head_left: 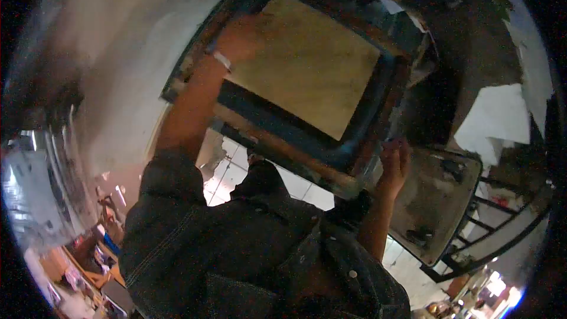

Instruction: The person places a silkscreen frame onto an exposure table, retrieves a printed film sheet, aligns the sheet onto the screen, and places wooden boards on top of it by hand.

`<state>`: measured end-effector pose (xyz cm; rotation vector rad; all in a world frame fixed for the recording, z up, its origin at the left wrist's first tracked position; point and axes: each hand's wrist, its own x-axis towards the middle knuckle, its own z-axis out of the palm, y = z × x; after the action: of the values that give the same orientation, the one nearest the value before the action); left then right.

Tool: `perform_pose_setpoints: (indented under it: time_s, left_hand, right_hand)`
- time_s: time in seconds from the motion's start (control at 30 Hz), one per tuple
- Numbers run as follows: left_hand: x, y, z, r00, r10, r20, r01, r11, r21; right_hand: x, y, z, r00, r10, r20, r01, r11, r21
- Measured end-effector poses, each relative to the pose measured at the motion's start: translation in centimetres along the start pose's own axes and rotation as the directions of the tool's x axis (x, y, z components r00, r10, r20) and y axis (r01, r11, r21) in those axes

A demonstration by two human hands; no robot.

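Before me is a wide screen-like frame (390,91) with worn brown edges and a dark blue inner border. A yellowish-brown rectangular panel (307,62) fills its middle. My left hand (241,36) is over the upper left part of the panel, its fingers smeared by motion; a pale band circles that wrist. Beside the frame's lower right corner is my right hand (396,162), fingers curled and drawn together. I cannot tell what, if anything, they hold.
A chair with a worn brown seat (434,201) and dark metal bars stands to the right. White paper-like sheets (496,118) lie farther right. Light floor tiles (236,162) show below the frame. Clutter and wooden pieces (77,260) are at lower left.
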<state>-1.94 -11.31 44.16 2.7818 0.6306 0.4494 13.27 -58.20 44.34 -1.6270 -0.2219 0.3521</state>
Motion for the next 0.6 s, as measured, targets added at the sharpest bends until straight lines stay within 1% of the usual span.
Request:
perform_pose_setpoints:
  time_s: [0.07,0.1,0.13,0.17,0.2,0.23,0.27,0.3,0.33,0.37,0.43,0.5,0.53,0.57,0.6]
  left_hand:
    - [-5.4,4.6,0.4,0.967,0.242,0.084,-0.228,0.962,-0.147]
    - [-8.1,8.4,-1.9,0.958,0.13,0.254,-0.017,0.914,-0.406]
    - [-10.8,12.1,-4.3,0.91,0.013,0.414,0.248,0.783,-0.571]
    - [-14.5,14.5,-4.9,0.915,-0.104,0.391,0.323,0.77,-0.551]
    - [-18.4,13.6,-1.2,0.84,0.07,0.538,0.246,0.836,-0.491]
    - [-19.3,16.2,-5.3,0.8,0.082,0.594,0.416,0.638,-0.648]
    - [-22.3,17.2,-6.0,0.742,-0.106,0.662,0.541,0.678,-0.498]
    - [-27.6,15.2,0.5,0.796,-0.038,0.605,0.368,0.823,-0.433]
    - [-29.1,15.3,-0.2,0.707,-0.125,0.696,0.513,0.769,-0.382]
    - [-32.3,14.2,2.4,0.644,-0.199,0.739,0.594,0.739,-0.318]
    - [-39.9,11.7,9.3,0.731,-0.239,0.639,0.607,0.656,-0.449]
    - [-42.2,11.0,10.6,0.662,-0.354,0.661,0.658,0.696,-0.287]
    - [-41.7,11.6,9.4,0.604,-0.349,0.716,0.672,0.706,-0.223]
    - [-41.6,12.2,8.4,0.609,-0.436,0.663,0.745,0.602,-0.288]
    - [-41.8,12.8,7.7,0.594,-0.518,0.616,0.796,0.487,-0.358]
  right_hand:
    - [1.1,0.8,-0.1,0.995,-0.051,0.088,0.059,0.995,-0.085]
    - [1.1,-0.8,0.7,0.99,-0.008,0.144,0.017,0.998,-0.059]
    - [0.2,-2.8,2.1,0.979,0.031,0.201,-0.027,0.999,-0.02]
    - [-0.7,-3.2,3.0,0.957,0.057,0.284,-0.058,0.998,-0.006]
    - [-1.5,-3.4,3.8,0.927,0.083,0.366,-0.09,0.996,0.002]
    - [-2.6,-3.9,3.9,0.882,0.11,0.458,-0.101,0.994,-0.046]
    - [-4.0,-4.3,4.2,0.836,0.137,0.531,-0.093,0.99,-0.109]
    - [-5.3,-4.2,4.6,0.787,0.156,0.597,-0.054,0.981,-0.185]
    - [-6.5,-3.8,4.8,0.751,0.158,0.642,0.007,0.969,-0.246]
    - [-7.7,-3.3,4.9,0.731,0.149,0.666,0.083,0.949,-0.303]
    - [-10.0,-2.6,4.7,0.71,0.127,0.693,0.236,0.884,-0.404]
    - [-11.5,-2.1,4.1,0.715,0.117,0.689,0.368,0.775,-0.513]
    - [-12.2,-1.8,4.2,0.714,0.119,0.69,0.424,0.711,-0.561]
    - [-12.9,-1.6,4.6,0.712,0.134,0.689,0.468,0.641,-0.608]
    - [-13.5,-1.8,5.4,0.692,0.199,0.694,0.492,0.573,-0.655]
